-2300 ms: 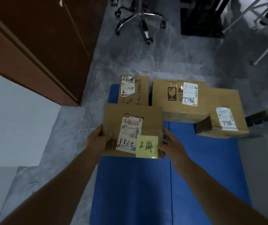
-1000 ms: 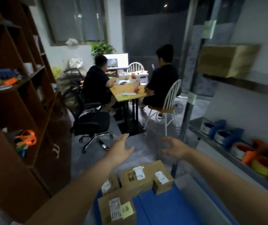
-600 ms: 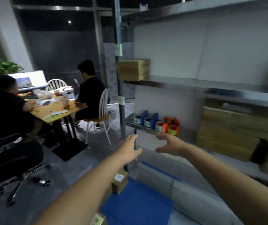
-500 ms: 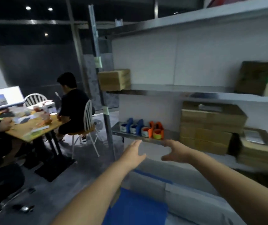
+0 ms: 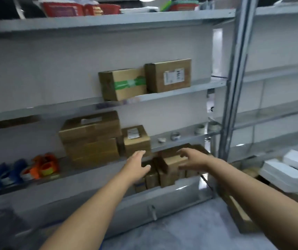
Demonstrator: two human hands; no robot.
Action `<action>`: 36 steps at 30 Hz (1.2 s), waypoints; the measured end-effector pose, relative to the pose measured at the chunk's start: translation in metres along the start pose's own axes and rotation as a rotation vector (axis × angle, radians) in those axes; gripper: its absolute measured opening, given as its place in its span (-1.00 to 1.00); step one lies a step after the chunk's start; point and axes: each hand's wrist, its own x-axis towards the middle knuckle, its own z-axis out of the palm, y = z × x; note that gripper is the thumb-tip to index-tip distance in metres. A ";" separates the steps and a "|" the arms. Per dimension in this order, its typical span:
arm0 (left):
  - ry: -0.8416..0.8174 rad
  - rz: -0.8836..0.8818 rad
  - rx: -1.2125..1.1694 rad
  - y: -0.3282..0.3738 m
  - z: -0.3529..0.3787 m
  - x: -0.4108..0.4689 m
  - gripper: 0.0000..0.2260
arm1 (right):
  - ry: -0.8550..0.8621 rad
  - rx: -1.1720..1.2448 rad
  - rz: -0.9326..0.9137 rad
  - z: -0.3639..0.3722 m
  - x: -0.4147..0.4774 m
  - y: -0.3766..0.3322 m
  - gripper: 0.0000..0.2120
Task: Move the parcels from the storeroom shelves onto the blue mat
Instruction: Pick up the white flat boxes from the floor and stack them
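The left grip (image 5: pixel 137 166) and right grip (image 5: pixel 192 160) are being held spread and empty, near either side of a parcel (image 5: pixel 169 172) on the low shelf (image 5: pixel 171 193), probably for clasping it.

Grey metal shelves (image 5: pixel 198 87) carrying cardboard parcels.
Upper shelf is holding a green-taped box (image 5: pixel 124 84) just beside a labelled box (image 5: pixel 169 75). Shelf below is bearing a stack of big boxes (image 5: pixel 90 136), a small labelled box (image 5: pixel 136 140) beside it, blue and orange tape rolls (image 5: pixel 36 168) left, small rolls (image 5: pixel 175 136) right. More boxes (image 5: pixel 169 168) are sitting on the bottom level.
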 end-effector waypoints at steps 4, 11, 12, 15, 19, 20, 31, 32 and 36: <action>-0.132 0.135 0.020 0.089 0.081 0.062 -0.42 | 0.094 -0.018 0.179 -0.056 -0.049 0.124 -0.35; -0.265 0.244 -0.012 0.189 0.199 0.129 -0.44 | 0.293 0.036 0.546 -0.130 -0.127 0.295 -0.42; -0.288 0.262 -0.002 0.201 0.215 0.138 -0.44 | 0.321 0.059 0.582 -0.134 -0.131 0.311 -0.42; -0.372 0.301 -0.018 0.232 0.259 0.165 -0.43 | 0.353 0.105 0.643 -0.139 -0.135 0.350 -0.38; -0.437 0.364 -0.043 0.269 0.309 0.212 -0.41 | 0.349 0.158 0.694 -0.145 -0.117 0.398 -0.39; -0.446 0.377 -0.045 0.278 0.320 0.227 -0.41 | 0.346 0.167 0.703 -0.149 -0.109 0.411 -0.40; -0.551 0.399 -0.102 0.374 0.423 0.406 -0.41 | 0.401 0.209 0.835 -0.222 -0.033 0.547 -0.53; -0.558 0.384 -0.104 0.383 0.433 0.420 -0.41 | 0.407 0.219 0.852 -0.227 -0.029 0.561 -0.55; -0.576 0.372 -0.103 0.423 0.476 0.460 -0.46 | 0.402 0.235 0.895 -0.248 -0.024 0.623 -0.48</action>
